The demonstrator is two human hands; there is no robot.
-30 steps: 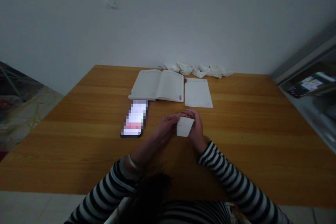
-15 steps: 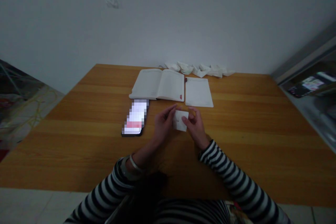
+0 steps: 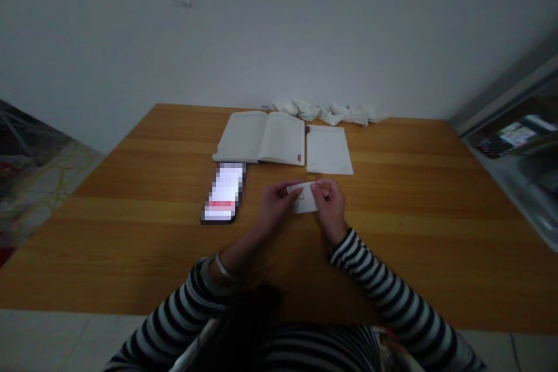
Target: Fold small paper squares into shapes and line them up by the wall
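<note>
A small folded white paper (image 3: 304,198) is held between both hands above the middle of the wooden table (image 3: 131,232). My left hand (image 3: 274,208) pinches its left side with fingers closed on it. From the right, my right hand (image 3: 332,207) curls over the paper's right edge. Both arms wear black-and-white striped sleeves, and a bracelet sits on the left wrist.
A lit phone (image 3: 224,193) lies left of the hands. Behind them lie an open notebook (image 3: 262,137) and a loose white sheet (image 3: 328,150). Several folded white paper pieces (image 3: 331,113) line the far edge by the wall. A metal shelf (image 3: 514,133) stands at the right.
The paper was turned and lowered from an upright, angled hold to a flatter one. Both hands shifted closer together around it.
</note>
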